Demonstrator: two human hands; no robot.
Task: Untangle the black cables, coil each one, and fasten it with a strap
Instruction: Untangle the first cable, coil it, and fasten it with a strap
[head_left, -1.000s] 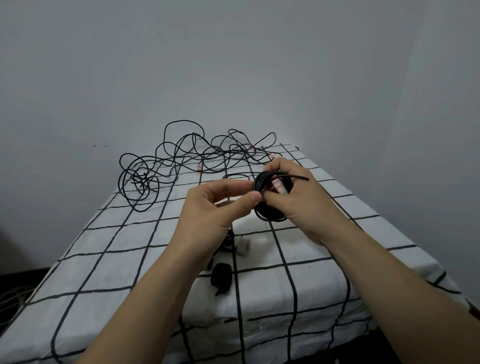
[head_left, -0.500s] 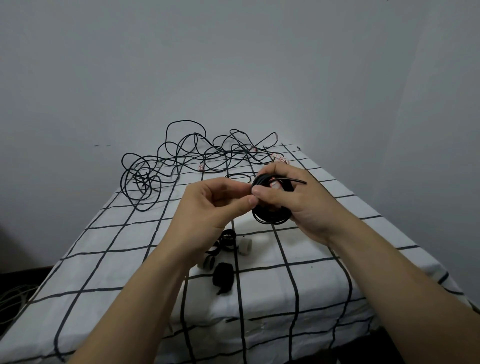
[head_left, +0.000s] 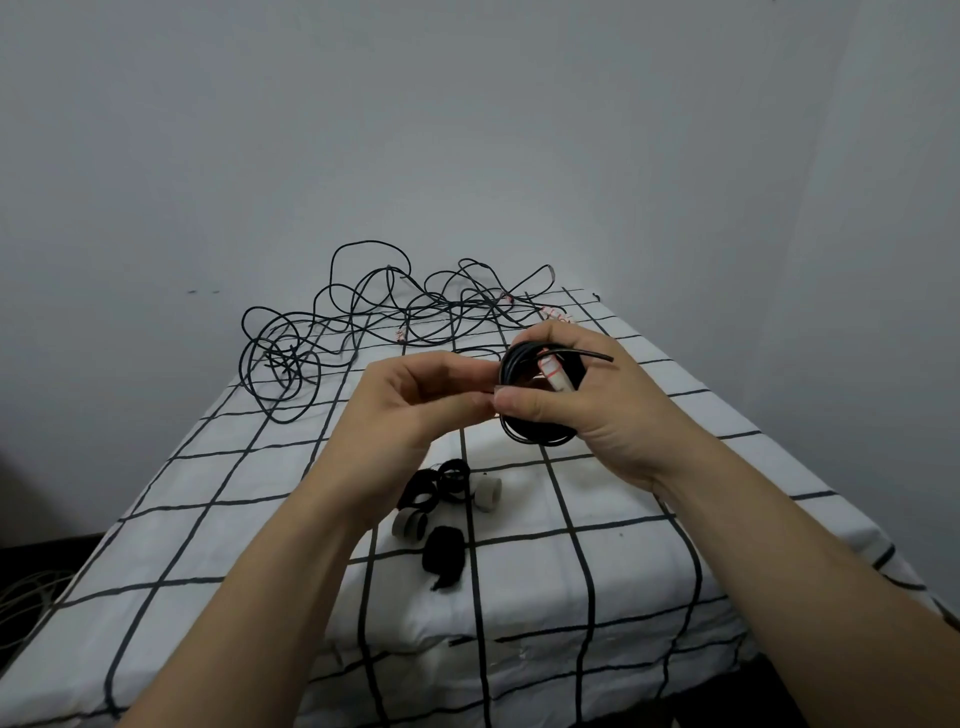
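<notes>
Right hand (head_left: 587, 410) grips one coiled cable (head_left: 535, 431) at frame center; left hand (head_left: 415, 400) pinches at its edge, prob. w/ strap. Tangled cables (head_left: 363, 317) upper center on table (head_left: 623, 561) still undone; spare straps (head_left: 441, 499) below.

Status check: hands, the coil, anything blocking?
Right hand gripping coiled cable, free end sticking out. Left hand pinching at the coil's edge. Tangled cables waiting at the table's far end. Straps below the hands, nothing blocking.
</notes>
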